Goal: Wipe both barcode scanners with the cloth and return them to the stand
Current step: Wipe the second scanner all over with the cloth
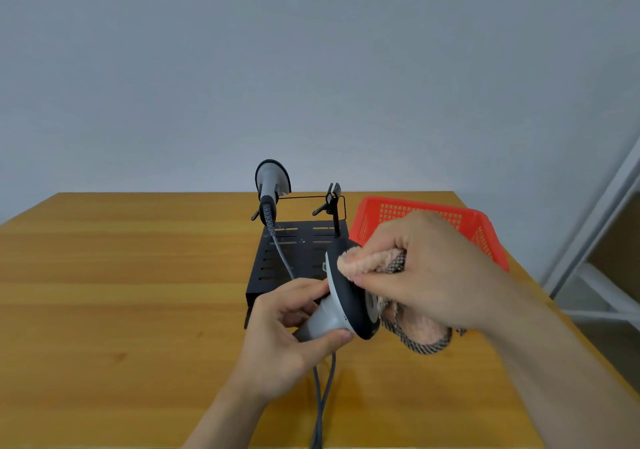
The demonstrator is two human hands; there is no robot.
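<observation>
Cloth [363,261] gripped by right hand [426,272]; left hand [287,338] holds scanner [346,303].

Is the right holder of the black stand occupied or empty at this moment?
Empty. The right holder stands bare, while one scanner is out, gripped by the left hand in front of the stand.

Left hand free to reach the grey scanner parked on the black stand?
Probably not: the left hand grips another grey barcode scanner, so its fingers are occupied. The path over the black metal stand to the parked grey scanner looks open.
</observation>
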